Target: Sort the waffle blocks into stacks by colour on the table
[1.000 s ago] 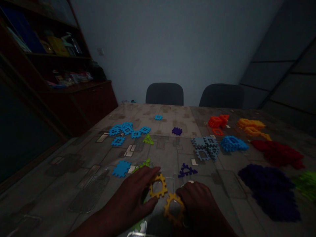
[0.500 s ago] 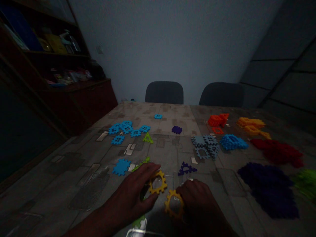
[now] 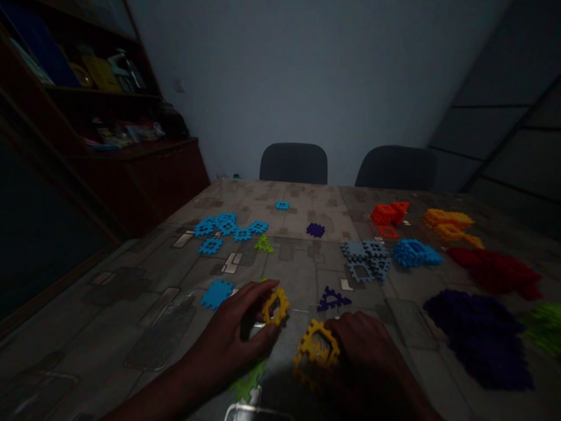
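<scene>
My left hand [image 3: 239, 324] grips a yellow notched building tile [image 3: 283, 305] with an open middle, between thumb and fingers. To its right, my right hand [image 3: 362, 342] is closed on yellow building tiles [image 3: 337, 351] that stand at an angle to each other; how they join is hard to see. A gap separates the two hands. Under my left wrist lies a green tile [image 3: 249, 383], partly covered. Beyond the hands are a purple triangular tile [image 3: 333, 300] and a solid blue square tile [image 3: 217, 293].
Blue window tiles [image 3: 227, 227] and a green triangle [image 3: 263, 244] lie at the left. Toward the right sit piles of grey [image 3: 368, 257], blue [image 3: 414, 252], orange [image 3: 388, 214], red [image 3: 495, 270] and purple [image 3: 477, 339] tiles. Two chairs [image 3: 293, 164] stand behind the table.
The yellow tile in my left hand has turned more edge-on. My right hand's yellow piece has risen and tilted, showing more of its angled sides. The hands are slightly farther apart.
</scene>
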Motion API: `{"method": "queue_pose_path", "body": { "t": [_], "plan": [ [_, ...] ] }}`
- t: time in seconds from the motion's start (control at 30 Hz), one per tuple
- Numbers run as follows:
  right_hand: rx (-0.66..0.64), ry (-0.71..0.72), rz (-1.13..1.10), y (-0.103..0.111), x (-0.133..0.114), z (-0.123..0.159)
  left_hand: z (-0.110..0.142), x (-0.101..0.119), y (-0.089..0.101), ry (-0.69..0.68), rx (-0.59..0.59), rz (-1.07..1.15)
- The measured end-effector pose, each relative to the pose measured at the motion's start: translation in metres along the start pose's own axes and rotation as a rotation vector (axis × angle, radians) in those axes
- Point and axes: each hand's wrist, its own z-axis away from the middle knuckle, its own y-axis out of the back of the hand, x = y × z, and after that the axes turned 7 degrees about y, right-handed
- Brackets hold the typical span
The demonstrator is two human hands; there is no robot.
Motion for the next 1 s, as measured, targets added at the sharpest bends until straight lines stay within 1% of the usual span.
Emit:
{"method": "queue_pose_path", "body": {
  "t": [0.1,0.2,0.3,0.37,0.47,0.53,0.6,0.67,0.8,1.0],
  "plan": [
    [-0.012,-0.001,0.03,-0.001,-0.001,0.003,-0.001,0.005,0.001,0.029,-0.015,0.024],
    [-0.076,-0.004,0.042,0.0,0.001,0.006,-0.001,0.007,0.002,0.023,-0.023,0.015],
    [-0.155,0.004,0.057,0.004,0.007,0.006,0.0,0.004,0.002,0.013,-0.034,0.01],
    [-0.218,0.066,0.015,0.004,0.012,0.004,0.0,0.001,0.002,0.015,-0.037,0.004],
    [-0.327,0.211,-0.117,-0.002,0.017,0.001,0.0,0.001,0.001,0.03,-0.023,-0.024],
    [-0.406,0.217,-0.191,-0.004,0.018,-0.001,0.0,0.001,0.001,0.047,-0.031,-0.037],
    [-0.438,0.165,-0.218,-0.003,0.017,-0.003,0.001,0.001,0.001,0.059,-0.043,-0.043],
    [-0.4,0.132,-0.189,0.001,0.016,-0.006,0.001,-0.001,0.001,0.039,-0.025,-0.051],
    [-0.268,0.118,-0.087,0.008,0.011,-0.008,-0.001,-0.005,0.002,-0.018,0.003,-0.084],
    [-0.183,0.057,-0.009,-0.004,-0.006,-0.001,0.0,0.0,0.003,-0.029,0.006,-0.107]
  ]
}}
